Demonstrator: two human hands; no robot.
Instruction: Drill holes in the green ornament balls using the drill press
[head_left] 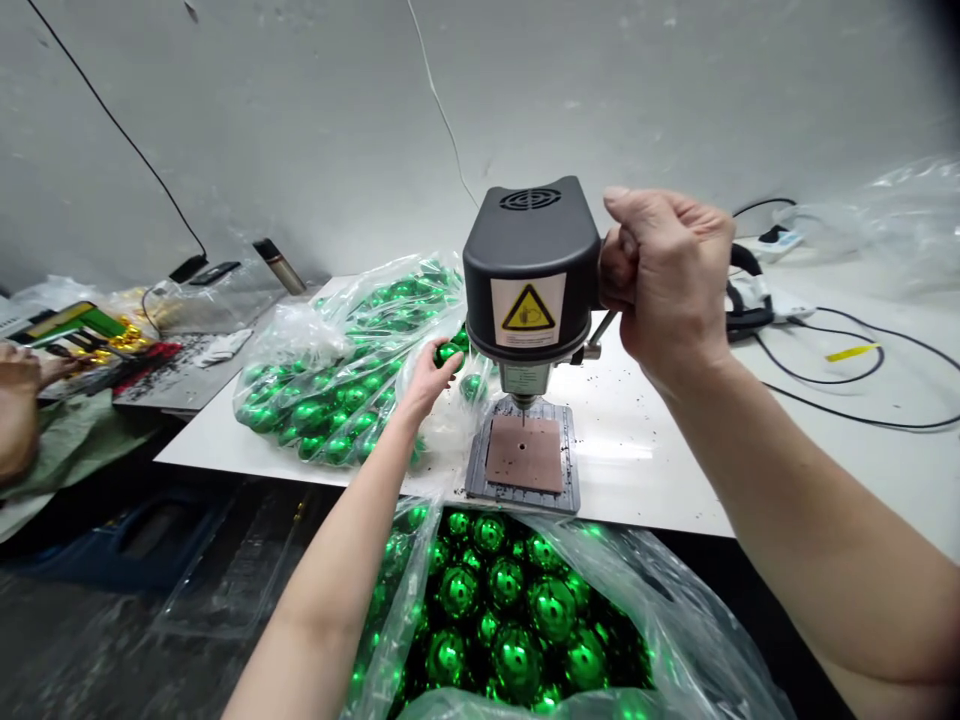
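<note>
My right hand (667,270) is wrapped round the handle at the right side of a black bench drill (529,260) with a yellow warning label. Under the drill bit lies a brown square plate (525,455) with a small hole, on a grey metal base (568,488). Left of the drill, my left hand (433,372) has its fingers closed on a shiny green ball (448,354). Beside that hand a clear plastic bag (337,390) full of green balls lies on the white table (645,490).
An open bag of green balls (517,600) stands below the table's front edge. A black-handled device (746,300) with cables lies at the right. At the far left, another person's hand (19,400) is near gold and red pieces. A bottle (279,265) stands behind.
</note>
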